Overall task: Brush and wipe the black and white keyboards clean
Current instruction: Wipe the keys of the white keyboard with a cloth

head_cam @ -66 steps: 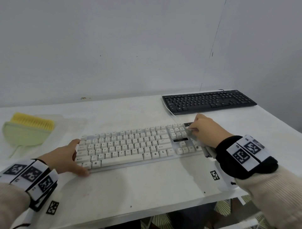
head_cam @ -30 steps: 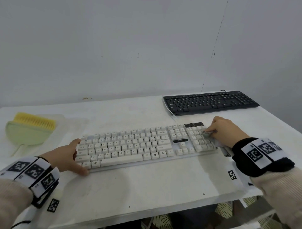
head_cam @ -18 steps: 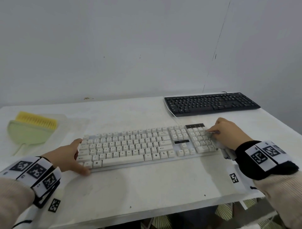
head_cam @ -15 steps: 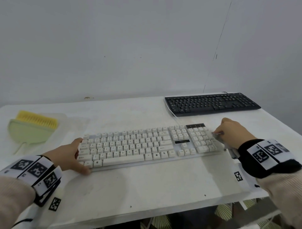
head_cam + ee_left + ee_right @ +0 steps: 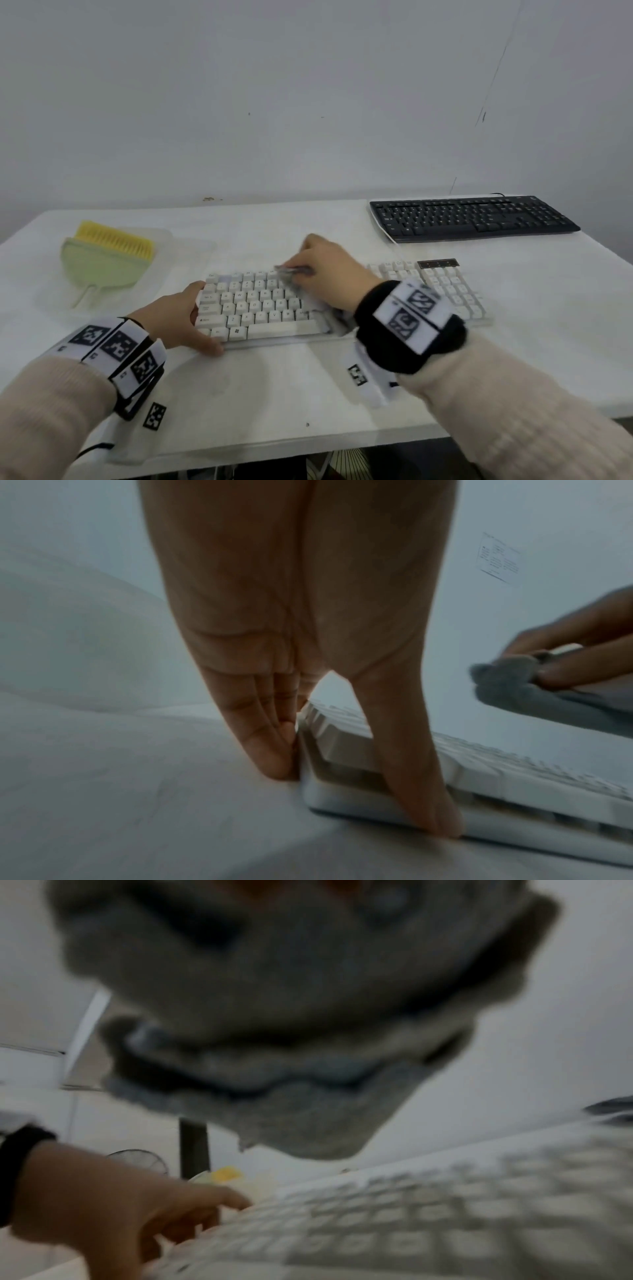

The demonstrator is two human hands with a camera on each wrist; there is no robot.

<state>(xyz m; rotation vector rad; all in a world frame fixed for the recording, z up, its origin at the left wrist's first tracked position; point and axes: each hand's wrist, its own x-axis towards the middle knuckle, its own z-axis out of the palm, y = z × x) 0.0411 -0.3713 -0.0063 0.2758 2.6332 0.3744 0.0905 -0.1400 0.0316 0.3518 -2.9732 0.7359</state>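
Observation:
The white keyboard (image 5: 260,308) lies in the middle of the table. My left hand (image 5: 191,318) braces its left end: straight fingers (image 5: 270,750) press the end and the thumb presses the front edge. My right hand (image 5: 308,270) grips a folded grey cloth (image 5: 291,270) on the upper rows of the left half. That cloth (image 5: 514,691) shows in the left wrist view and fills the blurred right wrist view as a grey cloth (image 5: 291,1001) above the white keyboard (image 5: 411,1218). The black keyboard (image 5: 472,217) lies at the back right, untouched.
A brush (image 5: 102,260) with yellow bristles and a pale green body lies on a clear tray at the left of the table (image 5: 274,394). The wall stands close behind. The table's front edge is just under my forearms.
My right hand has swept the cloth from the keyboard's right end, by the number pad, over to the upper left rows. The left hand has stayed at the left end.

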